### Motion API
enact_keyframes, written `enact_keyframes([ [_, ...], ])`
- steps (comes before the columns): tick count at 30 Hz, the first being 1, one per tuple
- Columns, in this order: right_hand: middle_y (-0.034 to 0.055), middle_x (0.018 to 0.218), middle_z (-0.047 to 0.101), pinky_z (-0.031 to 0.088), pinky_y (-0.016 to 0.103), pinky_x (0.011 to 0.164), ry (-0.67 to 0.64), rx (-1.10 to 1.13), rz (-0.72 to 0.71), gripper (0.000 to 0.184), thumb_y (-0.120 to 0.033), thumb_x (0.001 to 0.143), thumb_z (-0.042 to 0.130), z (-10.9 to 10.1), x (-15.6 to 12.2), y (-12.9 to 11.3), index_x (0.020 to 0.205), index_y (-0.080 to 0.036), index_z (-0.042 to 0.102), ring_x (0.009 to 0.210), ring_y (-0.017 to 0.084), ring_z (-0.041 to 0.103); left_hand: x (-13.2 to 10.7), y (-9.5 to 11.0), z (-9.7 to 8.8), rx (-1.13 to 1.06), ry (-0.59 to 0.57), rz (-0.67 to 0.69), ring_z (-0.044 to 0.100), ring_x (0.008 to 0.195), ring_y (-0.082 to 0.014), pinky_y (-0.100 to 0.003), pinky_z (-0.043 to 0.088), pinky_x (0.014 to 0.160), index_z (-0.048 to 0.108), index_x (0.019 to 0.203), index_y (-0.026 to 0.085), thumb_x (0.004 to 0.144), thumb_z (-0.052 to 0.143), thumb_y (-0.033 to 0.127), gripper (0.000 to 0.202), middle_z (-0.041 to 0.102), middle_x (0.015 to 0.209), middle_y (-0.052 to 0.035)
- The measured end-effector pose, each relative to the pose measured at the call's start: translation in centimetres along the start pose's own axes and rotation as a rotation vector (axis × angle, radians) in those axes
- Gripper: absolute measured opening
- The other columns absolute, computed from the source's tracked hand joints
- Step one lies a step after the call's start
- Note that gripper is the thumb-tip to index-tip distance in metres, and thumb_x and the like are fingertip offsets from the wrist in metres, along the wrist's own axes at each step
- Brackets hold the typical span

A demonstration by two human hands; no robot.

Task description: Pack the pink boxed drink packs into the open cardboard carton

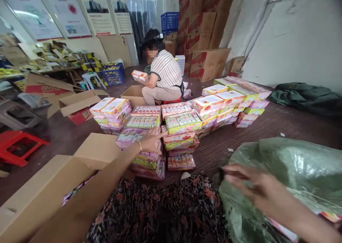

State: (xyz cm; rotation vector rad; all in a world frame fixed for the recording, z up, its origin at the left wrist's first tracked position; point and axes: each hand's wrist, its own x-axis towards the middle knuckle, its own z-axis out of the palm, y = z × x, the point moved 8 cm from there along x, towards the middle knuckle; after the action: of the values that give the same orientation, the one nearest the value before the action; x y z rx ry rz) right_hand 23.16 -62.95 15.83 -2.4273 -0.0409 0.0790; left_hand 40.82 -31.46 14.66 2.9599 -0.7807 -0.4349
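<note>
Left hand (151, 141) is reaching at frame centre, fingers spread, holding nothing, palm resting on the purple pack (128, 136) topping a stack (149, 161). Right hand (256, 187), lower right, is blurred, open, touching the green bag (291, 164). Risk: pressing sideways on that tall uneven stack could be tipping packs toward the open box (42, 193), lower left.

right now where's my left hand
In the head view your left hand is just left of centre, reaching out over the purple pack on the near stack, beside the green pack.
</note>
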Motion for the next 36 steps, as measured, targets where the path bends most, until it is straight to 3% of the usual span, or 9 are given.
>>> enact_keyframes([
  [3,0.0072,0.107,0.074,0.054,0.041,0.088,-0.164,0.177,-0.21,0.038,-0.057,0.085,0.047,6.3,4.3,-11.0,0.101,-0.032,0.07,0.096,0.026,0.068,-0.1,-9.1,1.2,0.131,-0.164,-0.098,0.007,0.15,-0.0453,-0.063,0.014,0.117,0.02,0.158,0.035,0.055,0.087,0.05,0.123,0.012,0.166,-0.0145],
  [6,0.0043,0.101,0.075,0.053,0.035,0.084,-0.232,0.245,-0.297,0.03,-0.043,0.088,0.05,12.6,9.1,-16.8,0.103,-0.025,0.07,0.091,0.022,0.068,0.4,-13.4,2.9,0.125,-0.214,-0.109,0.01,0.149,-0.0444,-0.06,0.017,0.117,0.018,0.158,0.035,0.049,0.088,0.054,0.131,0.008,0.166,-0.0149],
  [13,0.0042,0.088,0.075,0.049,0.027,0.075,-0.059,0.259,-0.096,0.013,-0.023,0.084,0.056,22.3,16.8,-13.6,0.084,-0.021,0.069,0.081,0.019,0.069,1.1,-13.0,3.7,0.172,-0.098,-0.004,0.023,0.143,-0.0431,-0.056,0.017,0.116,0.023,0.157,0.036,0.049,0.085,0.061,0.127,0.023,0.16,-0.016],
  [18,0.0048,0.075,0.068,0.048,0.031,0.074,0.216,0.55,-0.022,0.027,-0.046,0.083,0.056,22.5,17.4,-12.0,0.079,-0.02,0.061,0.074,0.02,0.063,-0.7,-11.5,1.6,0.198,0.026,0.004,0.046,0.119,-0.0405,-0.052,0.029,0.107,0.036,0.153,0.032,0.057,0.081,0.058,0.109,0.053,0.123,-0.0158],
  [22,0.0093,0.114,0.065,0.049,0.036,0.091,0.376,1.076,-0.012,0.052,-0.064,0.08,0.058,21.5,17.2,-12.0,0.108,-0.021,0.059,0.101,0.021,0.061,-4.3,-12.4,-2.2,-0.101,0.202,-0.169,0.048,0.115,-0.0388,-0.051,0.035,0.103,0.037,0.153,0.032,0.058,0.081,0.054,0.107,0.056,0.119,-0.0133],
  [26,0.0103,0.139,0.056,0.047,0.044,0.099,-0.044,1.42,-0.025,0.076,-0.08,0.076,0.054,24.1,16.5,-16.4,0.131,-0.028,0.055,0.122,0.026,0.056,-10.2,-11.7,-5.2,-0.876,0.408,-0.098,0.049,0.124,-0.0369,-0.048,0.038,0.105,0.045,0.148,0.023,0.062,0.08,0.054,0.098,0.056,0.134,-0.0136],
  [30,0.0104,0.132,0.064,0.048,0.046,0.102,-0.463,1.529,-0.057,0.087,-0.091,0.073,0.042,26.9,12.8,-22.9,0.125,-0.025,0.064,0.127,0.031,0.054,-15.4,-9.3,-2.5,-1.605,0.26,-0.045,0.064,0.102,-0.034,-0.046,0.049,0.092,0.067,0.117,0.013,0.071,0.065,0.071,0.074,0.072,0.103,-0.0143],
  [32,0.0108,0.123,0.069,0.05,0.046,0.101,-0.549,1.579,0.005,0.086,-0.09,0.075,0.038,28.2,10.7,-24.7,0.119,-0.023,0.068,0.125,0.031,0.057,-18.0,-9.8,-0.6,-1.688,0.31,-0.145,0.067,0.093,-0.0315,-0.043,0.052,0.086,0.071,0.106,0.013,0.073,0.06,0.075,0.071,0.073,0.09,-0.0129],
  [36,0.0123,0.11,0.074,0.055,0.048,0.095,-0.662,1.543,0.227,0.065,-0.072,0.072,0.062,31.8,7.1,-26.7,0.107,-0.018,0.071,0.114,0.034,0.065,-25.0,-14.4,1.0,-1.291,0.755,-0.436,0.067,0.093,-0.0265,-0.036,0.051,0.089,0.073,0.104,0.015,0.073,0.071,0.052,0.049,0.074,0.09,-0.0086],
])
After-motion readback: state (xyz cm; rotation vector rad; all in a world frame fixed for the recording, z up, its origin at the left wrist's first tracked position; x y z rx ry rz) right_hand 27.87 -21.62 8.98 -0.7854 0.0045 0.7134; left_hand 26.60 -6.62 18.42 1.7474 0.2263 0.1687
